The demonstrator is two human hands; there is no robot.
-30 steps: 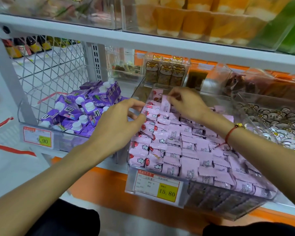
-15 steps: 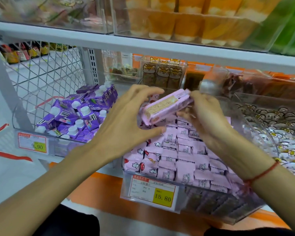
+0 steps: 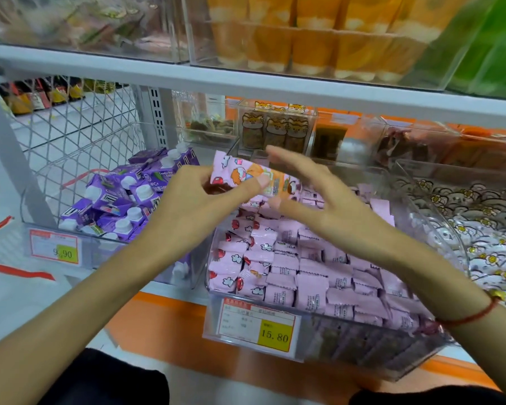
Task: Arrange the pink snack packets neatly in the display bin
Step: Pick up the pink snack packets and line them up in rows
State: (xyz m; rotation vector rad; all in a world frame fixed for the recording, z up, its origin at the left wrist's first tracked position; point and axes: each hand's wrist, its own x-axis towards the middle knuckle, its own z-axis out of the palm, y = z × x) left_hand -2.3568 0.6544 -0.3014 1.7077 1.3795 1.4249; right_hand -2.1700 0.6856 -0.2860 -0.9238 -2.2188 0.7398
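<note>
1. Over the bin (image 3: pixel 275 355), the left hand (image 3: pixel 193 206) pinches one packet (image 3: pixel 246 176) between thumb and fingers, picture side up, clear of the rows below.
2. Right hand (image 3: pixel 327 206) hovers just beside that packet with fingers spread, gripping nothing; whether a fingertip touches the wrapper, I can't tell.
3. Down in the bin, most packets (image 3: pixel 319 270) look lined up already: tidy rows across the middle and right, mostly back side up.
4. Front-left packets sit picture side up and a little looser.
5. My read: well along. What's left is slotting this lifted one into a row, probably near the back, and squaring up that left edge.
</note>
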